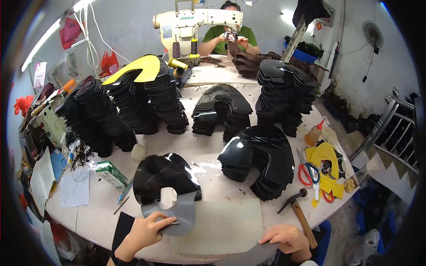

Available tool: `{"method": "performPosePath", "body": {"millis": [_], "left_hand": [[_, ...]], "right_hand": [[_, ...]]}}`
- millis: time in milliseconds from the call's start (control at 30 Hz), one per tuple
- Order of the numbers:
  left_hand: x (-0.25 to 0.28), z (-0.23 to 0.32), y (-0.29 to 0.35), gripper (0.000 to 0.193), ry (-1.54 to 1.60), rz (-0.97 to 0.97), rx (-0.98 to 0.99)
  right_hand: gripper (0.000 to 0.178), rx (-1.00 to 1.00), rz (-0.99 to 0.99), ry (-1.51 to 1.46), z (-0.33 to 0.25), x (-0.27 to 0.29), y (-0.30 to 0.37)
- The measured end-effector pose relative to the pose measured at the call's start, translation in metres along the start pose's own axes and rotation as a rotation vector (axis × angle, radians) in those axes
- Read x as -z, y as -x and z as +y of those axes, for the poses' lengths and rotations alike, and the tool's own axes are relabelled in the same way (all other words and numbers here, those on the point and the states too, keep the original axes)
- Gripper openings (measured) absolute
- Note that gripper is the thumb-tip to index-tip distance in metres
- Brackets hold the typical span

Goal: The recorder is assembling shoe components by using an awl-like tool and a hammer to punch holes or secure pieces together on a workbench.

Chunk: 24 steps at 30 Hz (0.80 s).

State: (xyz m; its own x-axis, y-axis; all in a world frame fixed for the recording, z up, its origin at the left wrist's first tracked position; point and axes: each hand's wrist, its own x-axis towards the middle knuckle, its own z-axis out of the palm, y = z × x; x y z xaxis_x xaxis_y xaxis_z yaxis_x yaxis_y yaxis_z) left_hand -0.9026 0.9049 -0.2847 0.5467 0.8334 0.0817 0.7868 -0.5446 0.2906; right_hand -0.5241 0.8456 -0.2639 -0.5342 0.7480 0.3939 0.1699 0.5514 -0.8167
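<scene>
Two hands busy: L hand (153,228) pinches grey piece (186,212), overlapping near end of black pile (155,177), L of pale mat (230,224); R hand (287,238) grips grey sheet (246,255) by near edge of table (208,175). Step: prob. stacking. Next move calls for edges lined up.

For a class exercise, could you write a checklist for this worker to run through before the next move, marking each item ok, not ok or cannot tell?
1. Left hand touching the grey curved piece: ok, fingers rest on it.
2. Right hand holding the grey sheet at the lower edge: ok, fingers pinch its edge.
3. Pale mat fully uncovered: not ok, the grey curved piece overlaps its left part.
4. Hammer well away from the right hand: not ok, it lies close beside it.
5. Scissors with blades shut: cannot tell.
</scene>
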Motion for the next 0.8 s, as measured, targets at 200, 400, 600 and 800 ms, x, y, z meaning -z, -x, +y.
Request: {"method": "performPosePath", "body": {"millis": [200,400,600,800], "left_hand": [[-0.011,-0.024,-0.037,0.052,0.017,0.307,0.037],[-0.016,-0.041,-0.055,0.049,-0.017,0.241,-0.023],[-0.01,-0.055,-0.063,0.043,0.105,0.315,0.034],[-0.002,-0.063,-0.076,0.035,0.151,0.258,-0.009]], "right_hand": [[0.032,-0.085,-0.136,0.087,-0.001,-0.004,-0.006],[0.011,-0.1,-0.094,-0.116,0.011,-0.009,-0.04],[0.01,0.101,-0.138,-0.035,0.047,-0.027,-0.122],[0.014,0.149,-0.141,0.1,0.083,-0.074,-0.186]]}}
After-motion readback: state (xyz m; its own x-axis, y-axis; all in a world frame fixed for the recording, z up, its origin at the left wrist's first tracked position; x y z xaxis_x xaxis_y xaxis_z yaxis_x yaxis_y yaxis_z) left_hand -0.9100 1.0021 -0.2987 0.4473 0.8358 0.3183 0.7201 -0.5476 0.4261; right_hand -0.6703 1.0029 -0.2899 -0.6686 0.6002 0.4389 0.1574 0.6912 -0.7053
